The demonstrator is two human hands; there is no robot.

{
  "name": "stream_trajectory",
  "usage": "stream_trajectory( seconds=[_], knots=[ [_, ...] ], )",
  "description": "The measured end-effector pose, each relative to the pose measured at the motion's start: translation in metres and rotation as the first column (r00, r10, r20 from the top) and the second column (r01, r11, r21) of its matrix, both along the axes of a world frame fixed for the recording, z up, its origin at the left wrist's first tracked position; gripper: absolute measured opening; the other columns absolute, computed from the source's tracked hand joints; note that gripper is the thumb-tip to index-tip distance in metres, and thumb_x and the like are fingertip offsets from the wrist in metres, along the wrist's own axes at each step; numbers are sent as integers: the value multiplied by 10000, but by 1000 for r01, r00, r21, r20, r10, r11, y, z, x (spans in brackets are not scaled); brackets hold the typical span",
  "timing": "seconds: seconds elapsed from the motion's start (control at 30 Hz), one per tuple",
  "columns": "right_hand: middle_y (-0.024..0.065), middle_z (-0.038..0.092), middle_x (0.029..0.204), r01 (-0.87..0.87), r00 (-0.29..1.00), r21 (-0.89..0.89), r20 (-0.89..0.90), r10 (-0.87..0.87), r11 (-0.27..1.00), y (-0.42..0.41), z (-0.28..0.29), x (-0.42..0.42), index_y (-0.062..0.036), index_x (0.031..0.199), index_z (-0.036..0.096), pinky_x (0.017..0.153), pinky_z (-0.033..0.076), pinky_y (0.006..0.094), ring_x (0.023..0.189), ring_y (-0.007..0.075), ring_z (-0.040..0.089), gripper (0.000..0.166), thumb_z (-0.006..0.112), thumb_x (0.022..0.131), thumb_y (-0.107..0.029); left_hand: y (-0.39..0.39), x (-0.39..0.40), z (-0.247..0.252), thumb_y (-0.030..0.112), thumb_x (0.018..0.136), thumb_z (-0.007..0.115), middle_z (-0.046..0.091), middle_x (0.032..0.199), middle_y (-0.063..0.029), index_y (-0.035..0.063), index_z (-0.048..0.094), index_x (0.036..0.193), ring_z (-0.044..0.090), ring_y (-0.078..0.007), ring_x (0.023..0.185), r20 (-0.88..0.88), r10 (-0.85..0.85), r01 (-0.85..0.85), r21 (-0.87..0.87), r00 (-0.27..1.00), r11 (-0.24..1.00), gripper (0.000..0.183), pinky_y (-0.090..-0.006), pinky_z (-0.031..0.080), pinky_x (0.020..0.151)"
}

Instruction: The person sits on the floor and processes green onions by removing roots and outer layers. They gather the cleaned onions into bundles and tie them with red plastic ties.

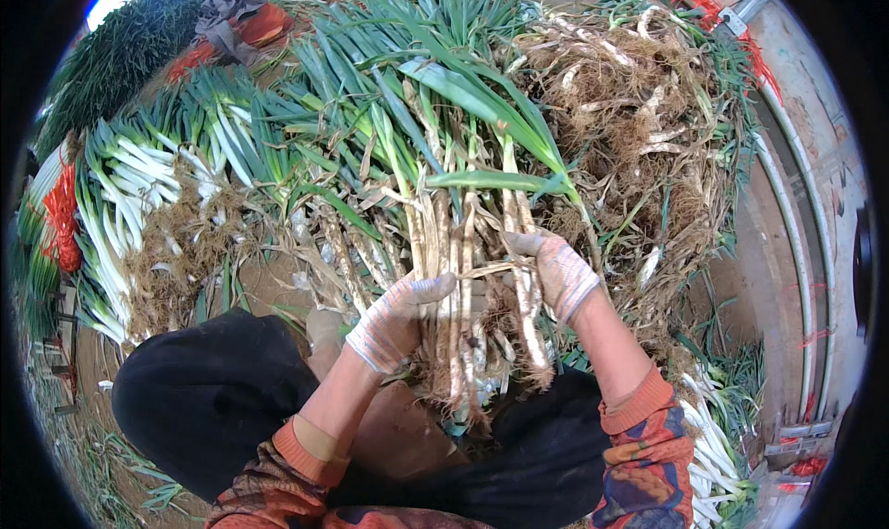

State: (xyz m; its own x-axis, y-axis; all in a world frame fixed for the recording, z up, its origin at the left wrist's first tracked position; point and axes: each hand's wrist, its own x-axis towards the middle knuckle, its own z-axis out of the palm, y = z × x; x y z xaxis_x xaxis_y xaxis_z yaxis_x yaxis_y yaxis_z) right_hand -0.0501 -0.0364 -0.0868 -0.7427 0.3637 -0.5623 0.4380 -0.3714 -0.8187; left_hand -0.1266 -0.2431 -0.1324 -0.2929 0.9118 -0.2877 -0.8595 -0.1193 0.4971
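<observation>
Before me are soiled green onions [455,307] with brown dry skins, hanging roots and long green leaves. My left hand [403,313], in a striped work glove, grips several of the stalks, its thumb lying across them. My right hand [552,265], gloved the same way, holds a smaller group of stalks [524,293] a little apart to the right. A strip of dry leaf [489,270] stretches between the two hands. Most of my fingers are hidden behind the stalks. The roots hang above my lap, between my dark-trousered legs [215,390].
Unpeeled onions with tangled roots [625,105] are heaped at the right. White-stemmed onions [132,188] lie at the left, with more white stems [708,452] at the lower right. Red twine [62,216] sits at the far left. Metal pipes [792,202] run along the right edge.
</observation>
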Motion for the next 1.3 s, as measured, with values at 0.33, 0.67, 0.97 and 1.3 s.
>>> stream_trajectory(
  seconds=[0.33,0.67,0.97,1.3],
  knots=[
    [4,635,916,-105,993,166,-43,113,980,-21,-37,-10,-17,1059,646,747,459,262,817,82,558,441,634,879,-418,6,5,-22,236,843,654,668,972,-58,48,613,1092,645,-167,852,197,43,-36,-39,979,999,315,-328,520,770],
    [84,609,1132,-312,949,371,83,303,875,-29,-68,1,-15,1244,559,860,431,285,966,140,518,610,552,897,-518,4,5,-30,140,797,651,680,865,-72,19,648,967,652,-186,787,285,47,-27,-75,957,997,208,-334,525,787],
    [168,536,1284,-295,944,780,329,40,552,45,-85,-23,-13,1337,451,889,455,352,1031,263,568,624,666,833,-312,-45,-4,54,159,794,628,643,732,-130,-44,607,982,591,-179,533,-89,13,-38,-284,996,958,277,-253,482,483],
    [64,668,922,-809,584,82,216,783,581,-62,17,-33,-57,1110,619,480,478,240,658,139,662,364,667,809,-255,-178,26,143,50,765,714,662,890,-48,-9,604,1093,631,-104,779,-143,-301,175,-557,943,812,351,-272,532,688]
  ],
)
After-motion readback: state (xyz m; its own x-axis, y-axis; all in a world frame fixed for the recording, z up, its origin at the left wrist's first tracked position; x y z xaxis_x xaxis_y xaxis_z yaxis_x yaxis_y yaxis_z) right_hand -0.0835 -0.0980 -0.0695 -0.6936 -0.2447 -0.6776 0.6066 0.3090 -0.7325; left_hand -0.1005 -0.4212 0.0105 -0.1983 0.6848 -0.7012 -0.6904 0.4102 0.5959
